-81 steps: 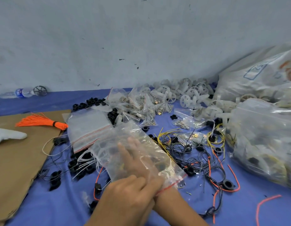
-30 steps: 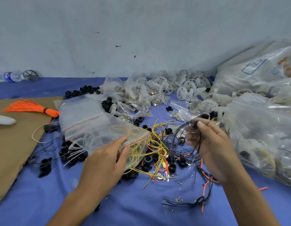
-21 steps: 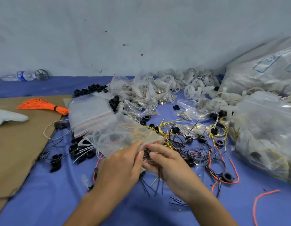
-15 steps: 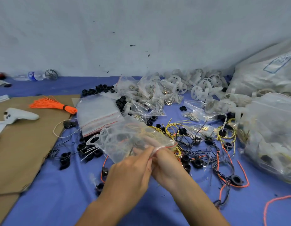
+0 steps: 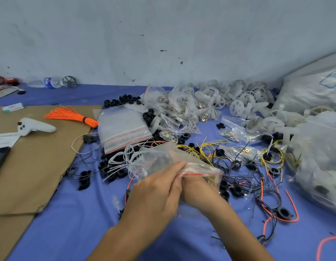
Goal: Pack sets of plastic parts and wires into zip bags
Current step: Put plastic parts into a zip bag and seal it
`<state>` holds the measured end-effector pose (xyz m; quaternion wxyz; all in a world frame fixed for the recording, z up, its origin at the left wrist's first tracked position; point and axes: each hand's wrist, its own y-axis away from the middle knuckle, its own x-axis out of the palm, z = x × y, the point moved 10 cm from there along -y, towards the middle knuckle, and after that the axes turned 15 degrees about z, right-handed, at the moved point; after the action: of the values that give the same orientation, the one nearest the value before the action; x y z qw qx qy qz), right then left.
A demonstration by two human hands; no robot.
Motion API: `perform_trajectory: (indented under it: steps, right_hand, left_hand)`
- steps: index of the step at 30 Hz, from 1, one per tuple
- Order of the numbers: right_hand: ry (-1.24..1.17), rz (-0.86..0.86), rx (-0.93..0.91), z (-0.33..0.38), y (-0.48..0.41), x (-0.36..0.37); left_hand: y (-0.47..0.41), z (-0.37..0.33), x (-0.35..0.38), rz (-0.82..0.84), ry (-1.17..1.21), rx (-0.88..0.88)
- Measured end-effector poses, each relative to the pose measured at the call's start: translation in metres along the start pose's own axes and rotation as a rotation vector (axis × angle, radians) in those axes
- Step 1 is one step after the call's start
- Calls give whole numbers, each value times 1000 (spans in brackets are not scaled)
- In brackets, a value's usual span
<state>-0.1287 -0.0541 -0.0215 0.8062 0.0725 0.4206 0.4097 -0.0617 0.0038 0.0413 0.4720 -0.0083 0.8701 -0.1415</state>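
L hand (image 5: 154, 196) is pinching zip bag (image 5: 163, 159) mouth, 6 o'clock; R hand (image 5: 199, 193) fingers: can't tell. Prob. sealing; next, pressing toward 3.

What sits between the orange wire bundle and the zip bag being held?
In the head view: a stack of flat zip bags, then white wires over black plastic parts nearer the held zip bag.

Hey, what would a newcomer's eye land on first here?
The left hand and right hand hold a clear zip bag at centre. A bright orange wire bundle lies on the cardboard at left; white plastic wheels pile up back right.
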Motion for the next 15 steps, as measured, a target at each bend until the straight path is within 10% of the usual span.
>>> perform_trajectory:
  steps: [4, 9, 15]
  right_hand:
    - [200, -187, -337, 30, 48, -18]
    - [-202, -381, -756, 53, 128, -68]
    - [-166, -449, -577, 33, 51, -85]
  left_hand:
    - [-19, 19, -30, -67, 207, -69]
    - [-38, 61, -122, -315, 470, -57]
    - [-21, 122, -226, -564, 395, -109]
